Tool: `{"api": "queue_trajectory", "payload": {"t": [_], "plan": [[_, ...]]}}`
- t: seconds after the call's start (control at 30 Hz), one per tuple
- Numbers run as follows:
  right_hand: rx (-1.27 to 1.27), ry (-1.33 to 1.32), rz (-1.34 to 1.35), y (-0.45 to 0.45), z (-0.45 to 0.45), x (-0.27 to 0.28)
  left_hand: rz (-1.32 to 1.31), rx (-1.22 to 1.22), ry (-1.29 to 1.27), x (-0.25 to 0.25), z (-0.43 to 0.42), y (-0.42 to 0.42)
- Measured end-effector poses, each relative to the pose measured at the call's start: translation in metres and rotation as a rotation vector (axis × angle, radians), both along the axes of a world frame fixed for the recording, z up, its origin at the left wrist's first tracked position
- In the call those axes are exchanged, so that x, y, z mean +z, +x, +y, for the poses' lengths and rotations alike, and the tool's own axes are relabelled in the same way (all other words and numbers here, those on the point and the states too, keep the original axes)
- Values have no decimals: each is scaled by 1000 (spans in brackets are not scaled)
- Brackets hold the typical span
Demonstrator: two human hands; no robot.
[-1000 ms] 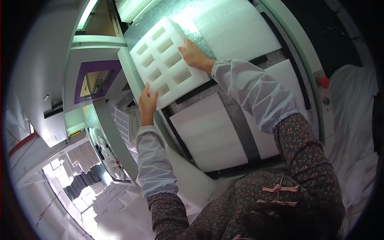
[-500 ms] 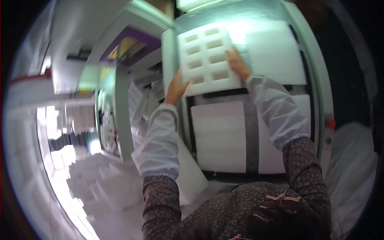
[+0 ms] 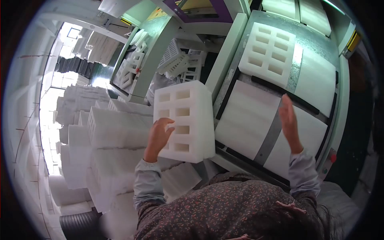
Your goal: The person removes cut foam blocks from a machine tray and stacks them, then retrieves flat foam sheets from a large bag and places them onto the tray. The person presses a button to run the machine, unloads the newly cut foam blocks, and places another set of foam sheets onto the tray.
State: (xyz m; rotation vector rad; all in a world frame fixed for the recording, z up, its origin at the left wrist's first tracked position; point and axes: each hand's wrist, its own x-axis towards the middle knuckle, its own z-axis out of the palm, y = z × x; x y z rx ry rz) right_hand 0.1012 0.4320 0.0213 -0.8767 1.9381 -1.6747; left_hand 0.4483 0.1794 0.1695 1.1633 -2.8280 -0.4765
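Our left hand (image 3: 157,140) is at a thick white foam block with rectangular holes (image 3: 184,121), upright just left of the grey metal machine bed (image 3: 316,38); thumb and fingers curve apart, contact unclear. Our right hand (image 3: 289,120), fingers extended, empty, hovers over the bed, where a similar white foam block (image 3: 269,53) lies. We judge this a reach or release; lifting would call for both hands
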Motion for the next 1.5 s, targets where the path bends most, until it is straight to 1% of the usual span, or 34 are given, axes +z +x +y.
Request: {"api": "queue_trajectory", "payload": {"t": [0.03,0.07,0.17,0.23,0.27,0.33,0.37,0.5,0.57,0.6,0.67,0.73,0.77,0.83,0.87,0.9,0.93,0.97,1.0,1.07,1.1,1.17,1.23,1.33,1.5], "plan": [[33,46,-58,19,8,1,12,1,5,-5,6,11],[58,94,-116,37,16,3,18,31,-46,-11,10,17],[110,82,-214,88,27,24,54,63,-180,-37,19,13],[176,33,-166,107,30,34,18,95,-180,-53,14,20],[202,-7,-153,115,31,40,40,54,-166,-51,18,17],[240,-65,-176,123,34,51,-22,369,-170,-36,28,11],[213,-62,-165,122,39,55,-10,344,-164,-36,27,8],[266,-11,-114,110,61,70,-115,473,41,-37,27,0],[217,-6,-85,94,75,72,-69,360,-167,-57,10,10],[183,0,-61,84,82,72,-64,335,-174,-39,17,-10],[121,21,-25,65,94,73,-84,423,-254,5,35,-41],[93,-6,-55,51,104,76,82,278,-239,41,62,-89],[75,-37,-83,45,108,78,74,267,-241,52,79,-120],[31,-105,-137,33,115,82,146,51,-212,62,110,-187],[-7,-121,-127,25,118,83,227,-188,-314,50,113,-217],[-47,-135,-115,15,121,84,183,-258,-329,51,131,-257],[-70,-139,-119,2,125,79,228,-358,-347,39,142,-294],[-182,-131,-92,-13,131,71,274,-459,-363,24,152,-332],[-295,-121,-64,-29,138,65,286,-504,-341,12,165,-370],[-438,-29,-42,-55,159,63,290,-571,-277,-15,187,-434],[-463,-26,-47,-64,170,57,289,-596,-270,-31,192,-463],[-542,-20,-96,-79,191,42,191,-548,-146,-65,201,-513],[-573,-15,-114,-85,206,27,172,-566,-151,-92,203,-545],[-601,-7,-159,-78,221,6,121,-555,-186,-124,204,-574],[-611,84,-204,-67,223,-2,-6,-535,-193,-155,206,-588]]}}
